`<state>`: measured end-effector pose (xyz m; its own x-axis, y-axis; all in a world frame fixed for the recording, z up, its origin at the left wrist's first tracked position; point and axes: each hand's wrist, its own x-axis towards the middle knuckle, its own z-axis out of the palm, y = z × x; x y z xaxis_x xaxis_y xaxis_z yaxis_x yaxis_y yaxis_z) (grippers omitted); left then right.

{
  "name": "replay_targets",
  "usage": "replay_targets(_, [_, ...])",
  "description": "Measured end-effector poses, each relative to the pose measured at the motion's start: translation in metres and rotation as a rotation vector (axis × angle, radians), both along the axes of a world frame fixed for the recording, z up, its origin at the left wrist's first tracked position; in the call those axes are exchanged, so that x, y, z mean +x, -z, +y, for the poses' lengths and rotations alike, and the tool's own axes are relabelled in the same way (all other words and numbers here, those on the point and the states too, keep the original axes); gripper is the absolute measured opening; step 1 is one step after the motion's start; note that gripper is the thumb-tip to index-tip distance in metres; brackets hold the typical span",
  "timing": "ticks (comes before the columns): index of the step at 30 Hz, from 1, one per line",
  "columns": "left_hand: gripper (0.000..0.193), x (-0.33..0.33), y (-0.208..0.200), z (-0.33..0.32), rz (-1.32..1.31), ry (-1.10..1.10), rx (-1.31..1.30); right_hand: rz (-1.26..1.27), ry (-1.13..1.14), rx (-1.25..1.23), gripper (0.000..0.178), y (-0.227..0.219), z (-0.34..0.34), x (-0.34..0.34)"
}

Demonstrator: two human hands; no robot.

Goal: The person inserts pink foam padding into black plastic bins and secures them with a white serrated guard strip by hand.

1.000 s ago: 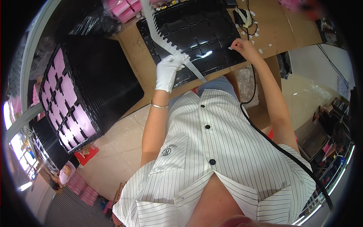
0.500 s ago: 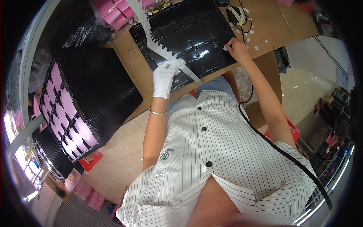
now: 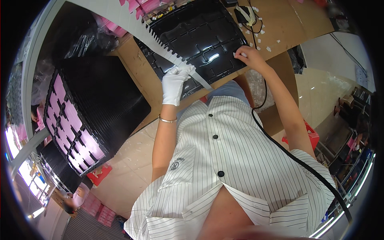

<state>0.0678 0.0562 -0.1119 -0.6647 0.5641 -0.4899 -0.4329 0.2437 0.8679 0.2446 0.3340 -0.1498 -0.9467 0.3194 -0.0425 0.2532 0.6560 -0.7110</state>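
In a white glove, my left hand (image 3: pixel 174 85) is closed around a long whitish strip (image 3: pixel 150 42) with a notched, tooth-like edge. The strip runs up and to the left past the hand, and its short tail points down to the right. Under it lies a glossy black plastic tray (image 3: pixel 196 30) with moulded ridges. My bare right hand (image 3: pixel 253 59) pinches a small white piece (image 3: pixel 237 55) over the tray's right edge; its exact shape is hard to make out.
A tall stack of black trays (image 3: pixel 106 94) with a pink face stands at the left. White scraps (image 3: pixel 268 49) dot the cardboard-covered table (image 3: pixel 296 30) at the right. A black cord (image 3: pixel 288 152) crosses my front. Pink pieces (image 3: pixel 150 8) lie behind the tray.
The strip's upper part has swung left, showing more of its width. My right hand has shifted slightly left and down at the tray's edge. My left hand has stayed nearly in place.
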Motion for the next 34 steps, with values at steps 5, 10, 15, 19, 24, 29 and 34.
replay_targets(5, [0.014, -0.001, -0.005, 0.002, 0.022, 0.034, -0.064, -0.022, 0.442, -0.533, 0.012, -0.003, 0.02, 0.025])
replay_targets(10, [0.014, 0.0, -0.009, -0.003, 0.024, 0.064, -0.083, 0.461, 0.795, -1.378, 0.01, 0.026, 0.063, 0.113])
replay_targets(15, [0.019, 0.014, -0.017, 0.0, -0.052, 0.125, -0.075, 0.009, 1.398, -1.057, 0.013, 0.167, 0.076, 0.238])
replay_targets(19, [0.018, 0.022, -0.029, 0.007, -0.038, 0.136, -0.123, -0.093, 1.639, -0.985, 0.029, 0.21, 0.079, 0.248])
replay_targets(24, [0.018, 0.021, -0.034, 0.001, -0.052, 0.137, -0.134, -0.132, 1.728, -1.12, 0.05, 0.198, 0.11, 0.243])
replay_targets(29, [0.02, 0.018, -0.026, 0.003, -0.046, 0.157, -0.078, 0.115, 1.791, -0.54, 0.04, 0.178, 0.134, 0.254])
replay_targets(34, [0.019, 0.008, -0.017, -0.005, 0.475, 0.27, -0.309, 0.275, 1.231, -0.011, 0.043, 0.008, 0.078, 0.063])
